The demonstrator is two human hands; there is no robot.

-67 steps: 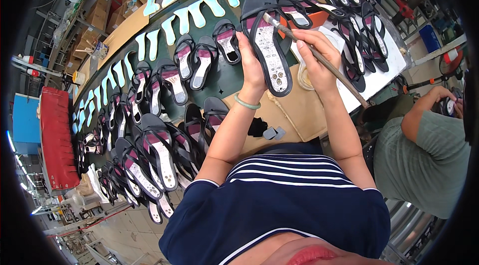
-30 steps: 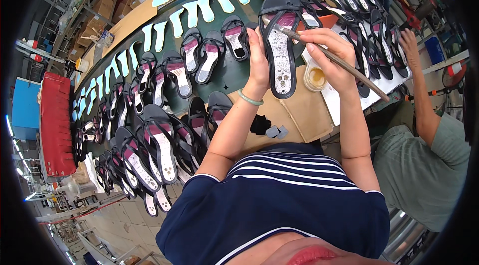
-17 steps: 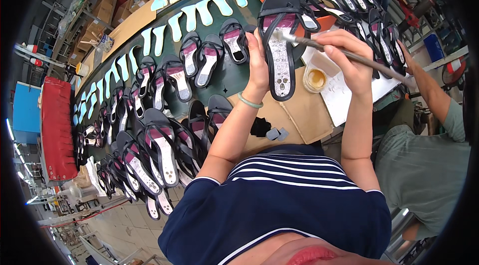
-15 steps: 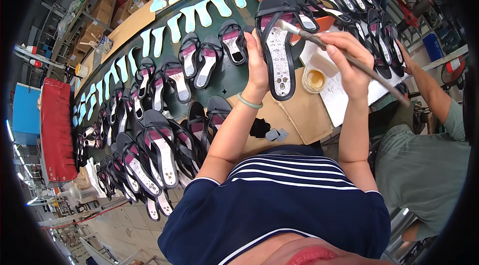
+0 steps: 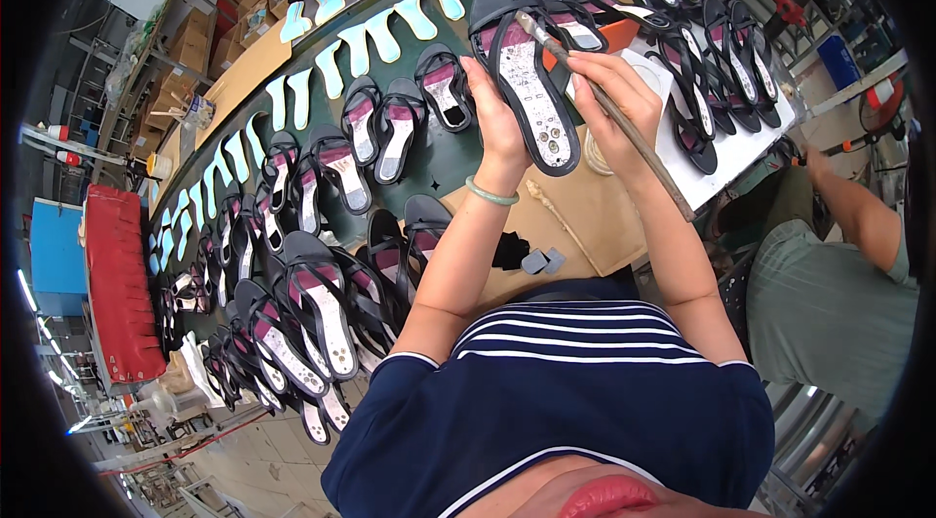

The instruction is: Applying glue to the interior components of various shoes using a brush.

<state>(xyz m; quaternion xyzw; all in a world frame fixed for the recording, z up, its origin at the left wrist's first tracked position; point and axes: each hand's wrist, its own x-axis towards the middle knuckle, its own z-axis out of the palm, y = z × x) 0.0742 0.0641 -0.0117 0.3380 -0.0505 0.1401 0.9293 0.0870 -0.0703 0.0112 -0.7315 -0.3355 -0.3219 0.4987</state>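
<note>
The left hand (image 5: 499, 128) is gripping a black sandal (image 5: 531, 94) by its left edge, strapped end pointing far. The right hand (image 5: 624, 108) is pinching a brush (image 5: 663, 179), its tip reaching over the sandal's far half. The sandal is sitting between both hands.

The person (image 5: 673, 420) is wearing a navy short-sleeved top (image 5: 546, 401), where white stripes (image 5: 575, 356) are crossing the front and white edging (image 5: 414, 358) is trimming the neckline (image 5: 562, 449) and sleeves (image 5: 385, 411), while a smooth pale-green bangle (image 5: 491, 194) is encircling the left wrist (image 5: 500, 174).
</note>
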